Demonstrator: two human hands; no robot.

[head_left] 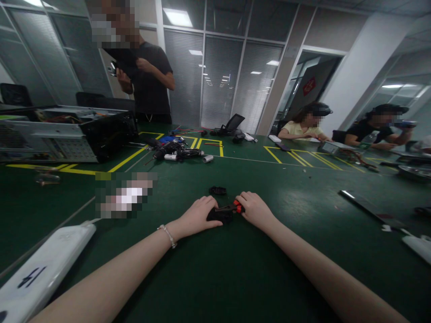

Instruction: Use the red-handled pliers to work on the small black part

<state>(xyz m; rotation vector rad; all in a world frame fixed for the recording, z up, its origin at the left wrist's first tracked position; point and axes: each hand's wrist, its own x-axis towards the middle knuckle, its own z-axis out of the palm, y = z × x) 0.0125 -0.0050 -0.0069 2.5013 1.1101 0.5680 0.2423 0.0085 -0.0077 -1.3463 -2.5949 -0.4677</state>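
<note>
Both my hands rest on the green table (235,278), close together. My left hand (198,216) is curled over a small black part (220,215) and holds it down. My right hand (255,209) is closed on a small tool with a red tip (235,207) that touches the black part. A second small black piece (217,190) lies loose just beyond my hands. A thin bracelet (168,234) circles my left wrist.
An opened computer case (63,134) lies at the left. A pile of tools and parts (175,150) sits behind it. A white box (40,273) lies near left. A person stands at the back left; two people sit at the right.
</note>
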